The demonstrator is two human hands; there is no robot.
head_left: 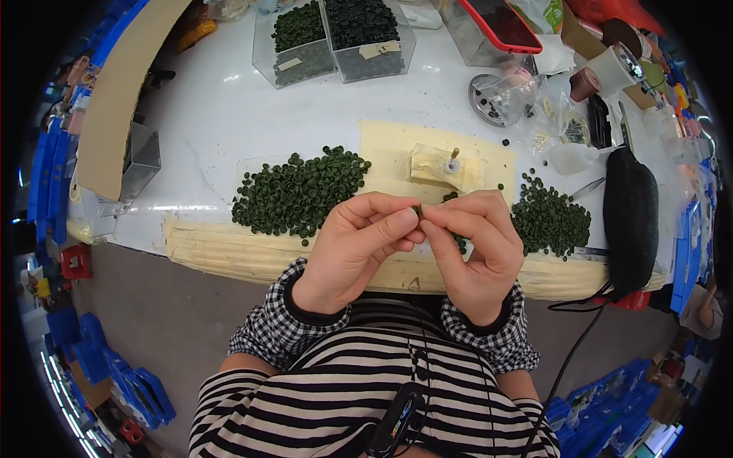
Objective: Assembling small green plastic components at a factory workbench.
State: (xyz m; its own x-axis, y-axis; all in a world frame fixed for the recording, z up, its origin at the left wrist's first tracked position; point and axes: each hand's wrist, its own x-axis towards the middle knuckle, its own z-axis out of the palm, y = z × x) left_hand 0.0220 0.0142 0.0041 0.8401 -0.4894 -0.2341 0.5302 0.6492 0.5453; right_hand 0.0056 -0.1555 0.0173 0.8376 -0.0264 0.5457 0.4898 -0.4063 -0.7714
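My left hand [363,243] and my right hand [477,248] meet over the table's near edge, fingertips pinched together on one small dark green round piece [418,210]. Most of that piece is hidden by the fingers. To the left of my hands spreads a large heap of dark green round cap-like pieces [301,191]. Beyond my right hand lies another heap of small dark green pieces [551,217]. A few more pieces show between and behind my hands. Just past them stands a tape-covered block [447,166] with a short peg on top.
Two clear bins [370,61] of dark pieces stand at the back. A red-rimmed phone [504,27] rests at the back right. Tweezers [588,188] and a black padded pouch [631,221] lie at the right. A cardboard sheet [126,99] stands along the left.
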